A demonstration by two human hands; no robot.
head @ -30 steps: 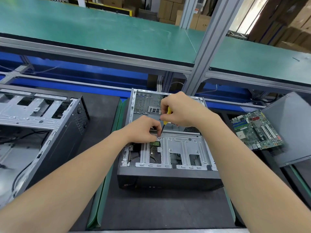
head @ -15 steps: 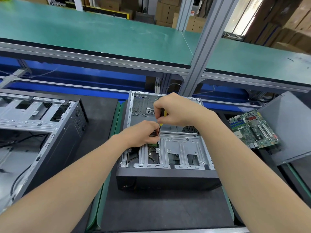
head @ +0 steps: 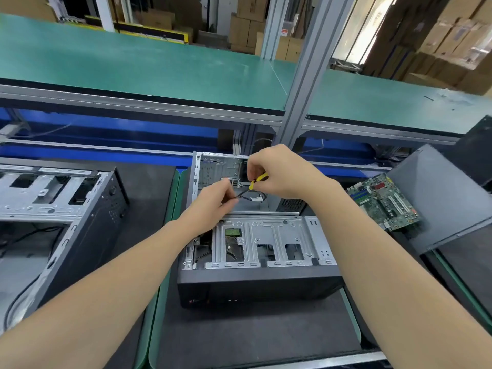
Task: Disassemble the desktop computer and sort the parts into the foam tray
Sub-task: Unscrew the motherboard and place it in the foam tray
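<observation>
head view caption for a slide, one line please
Right hand holds a screwdriver above the open case while the left hand pinches its tip.

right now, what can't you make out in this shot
Head view only:
The screwdriver handle: mostly hidden inside the right hand.
Its tip, and any screw on it: covered by the left hand pinching there.
The second case: cut off by the left edge.
The motherboard markings: too small.

Both hands are over the open computer case [head: 266, 235]: right hand [head: 282, 171] grips a yellow-handled screwdriver [head: 257, 180], left hand [head: 213, 206] pinches its dark tip. Loose motherboard [head: 383, 201] sits off right, another stripped case [head: 58, 198] on the left.
</observation>
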